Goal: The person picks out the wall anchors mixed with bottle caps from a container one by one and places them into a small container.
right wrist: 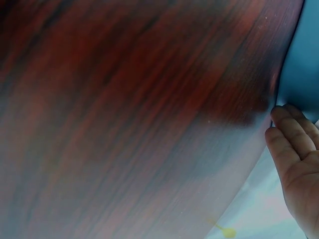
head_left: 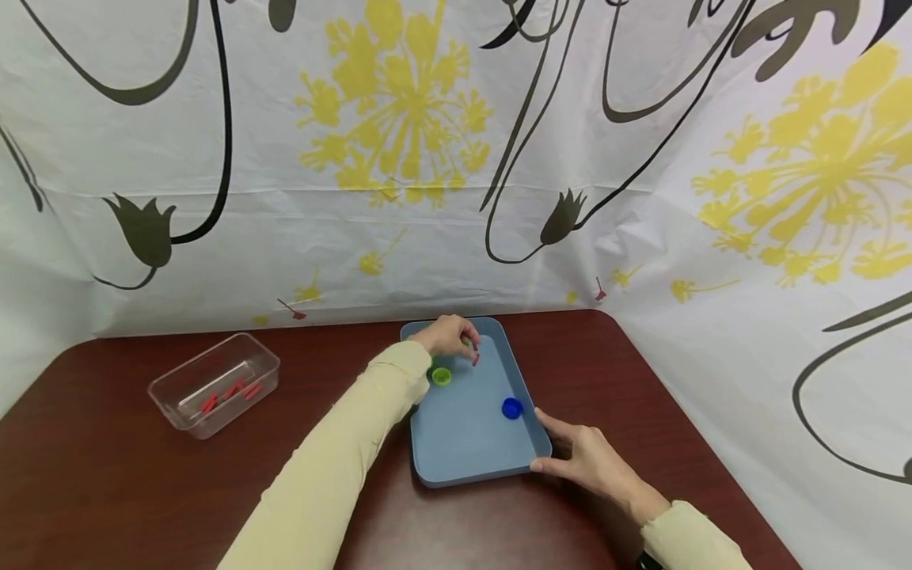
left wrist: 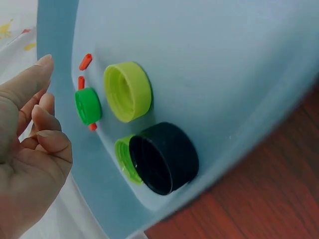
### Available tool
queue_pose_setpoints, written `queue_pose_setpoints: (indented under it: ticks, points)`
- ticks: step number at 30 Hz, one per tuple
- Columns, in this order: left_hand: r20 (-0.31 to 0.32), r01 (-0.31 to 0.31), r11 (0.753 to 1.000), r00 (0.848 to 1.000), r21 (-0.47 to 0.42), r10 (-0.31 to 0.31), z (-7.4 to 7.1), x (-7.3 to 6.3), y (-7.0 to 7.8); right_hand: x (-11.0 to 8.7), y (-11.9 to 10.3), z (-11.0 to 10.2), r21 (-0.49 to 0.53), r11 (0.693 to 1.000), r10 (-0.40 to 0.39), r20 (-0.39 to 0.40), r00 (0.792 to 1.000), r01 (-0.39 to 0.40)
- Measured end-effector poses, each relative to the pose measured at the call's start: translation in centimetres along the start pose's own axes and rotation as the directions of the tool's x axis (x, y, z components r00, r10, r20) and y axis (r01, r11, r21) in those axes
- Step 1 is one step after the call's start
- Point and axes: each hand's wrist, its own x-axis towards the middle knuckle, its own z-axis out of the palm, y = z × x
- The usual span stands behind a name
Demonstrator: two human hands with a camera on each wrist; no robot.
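Observation:
A blue-grey tray lies on the table. Over its far end is my left hand, and the left wrist view shows its index finger stretched out, the others loosely bent, nothing between them. Close by are a green cap with a red stick at its edge, another small red piece, a yellow-green cap, a light green cap and a black cap. My right hand touches the tray's near right corner with fairly straight fingers, the thumb at the front edge. A blue cap sits inside nearby.
To the left stands a clear plastic box with several small red pieces in it. A white patterned cloth hangs behind the dark red-brown table and along its right side.

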Motion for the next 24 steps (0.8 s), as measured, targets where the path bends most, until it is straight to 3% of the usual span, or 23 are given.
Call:
queue_pose_setpoints:
  ticks: [7, 16, 24]
  points:
    - [0.009, 0.016, 0.998, 1.000, 0.062, -0.017, 0.7, 0.6, -0.3, 0.0, 0.1, 0.0, 0.025, 1.000, 0.002, 0.026, 1.000, -0.002]
    - [0.041, 0.001, 0.984, 0.999, 0.180, -0.008, 0.6, 1.4, 0.4, 0.0, 0.4, 0.0, 0.040, 0.999, -0.001, 0.023, 1.000, 0.001]
    - [0.067, 0.002, 0.980, 0.998, 0.199, -0.016, 1.0, 1.8, 0.4, 0.0, 0.5, 0.0, 0.042, 0.999, -0.010, 0.012, 1.000, 0.009]
